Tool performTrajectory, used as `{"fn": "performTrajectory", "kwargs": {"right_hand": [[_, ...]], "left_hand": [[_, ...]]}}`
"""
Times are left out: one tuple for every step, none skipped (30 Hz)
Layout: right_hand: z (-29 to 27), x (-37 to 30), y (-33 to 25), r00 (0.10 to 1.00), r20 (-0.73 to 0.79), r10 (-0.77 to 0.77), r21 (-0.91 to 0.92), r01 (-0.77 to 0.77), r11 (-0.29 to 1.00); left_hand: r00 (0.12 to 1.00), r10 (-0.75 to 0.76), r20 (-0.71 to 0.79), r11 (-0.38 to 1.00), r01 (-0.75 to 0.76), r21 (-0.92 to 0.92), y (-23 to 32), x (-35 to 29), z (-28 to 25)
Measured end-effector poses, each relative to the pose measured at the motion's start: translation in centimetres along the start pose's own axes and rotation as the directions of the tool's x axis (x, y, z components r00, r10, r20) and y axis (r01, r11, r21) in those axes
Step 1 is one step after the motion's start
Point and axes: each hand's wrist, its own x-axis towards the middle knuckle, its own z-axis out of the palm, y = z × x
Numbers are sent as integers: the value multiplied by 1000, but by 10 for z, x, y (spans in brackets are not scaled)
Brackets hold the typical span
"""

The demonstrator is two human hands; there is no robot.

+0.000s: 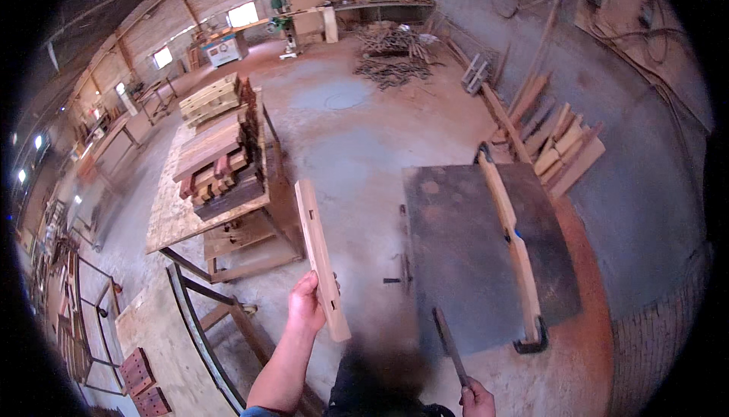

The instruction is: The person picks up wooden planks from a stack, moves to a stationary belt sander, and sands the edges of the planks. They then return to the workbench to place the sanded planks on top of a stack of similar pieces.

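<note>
My left hand (304,311) is closed around a pale wooden rail (317,246). Two small slots are cut in the rail, which is held up at a tilt above the floor. At the lower edge my right hand (477,399) grips a narrow dark stick (452,350). The stick's far end reaches over the near left part of a dark flat machine table (456,265); whether it touches the surface I cannot tell. A long wooden fence (510,220) with a notch midway lies across that table, with a black clamp (531,336) at its near end.
Stacked wooden parts (216,147) fill a plywood-topped table (175,216) at the left. Nearer stands another bench (163,333) with dark red blocks (137,371). Boards (566,151) lean on the right wall, and a scrap heap (395,53) lies at the back.
</note>
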Motion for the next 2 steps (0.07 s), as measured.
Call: {"fn": "performTrajectory", "kwargs": {"right_hand": [[-12, -9, 8, 985, 30, 169, 14, -170, 985], [-21, -16, 19, 941, 60, 332, 26, -334, 942]], "left_hand": [[1000, -28, 11, 999, 28, -27, -18, -6, 9], [999, -49, 20, 998, 50, -26, -32, -14, 18]]}}
